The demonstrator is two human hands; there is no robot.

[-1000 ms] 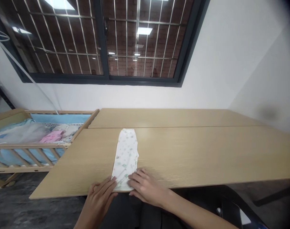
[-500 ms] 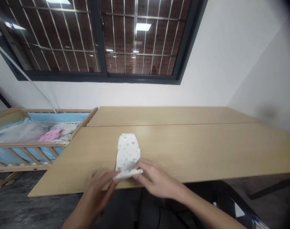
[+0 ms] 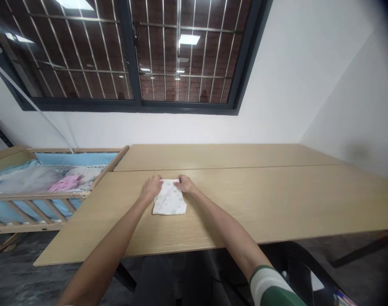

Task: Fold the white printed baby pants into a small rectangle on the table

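A small white cloth piece with a fine print (image 3: 170, 200), perhaps a folded baby garment, lies flat on the wooden table (image 3: 260, 195). At its far left corner, my left hand (image 3: 153, 186) has its fingers closed on the edge. My right hand (image 3: 185, 184) grips the far right corner in the same way, thumb towards the cloth. Both arms reach forward over the table. The near edge of the cloth is straight and free of my hands.
On the left stands a wooden crib (image 3: 53, 196) with blue lining, holding a pink cloth (image 3: 65, 183) and pale bedding. A barred window (image 3: 133, 59) is in the wall behind. A black chair (image 3: 295, 263) stands below the table's near edge at right.
Both hands have moved away from me, from the cloth's near end to its far corners. The near end, previously lifted, now lies folded over, and the cloth is shorter.
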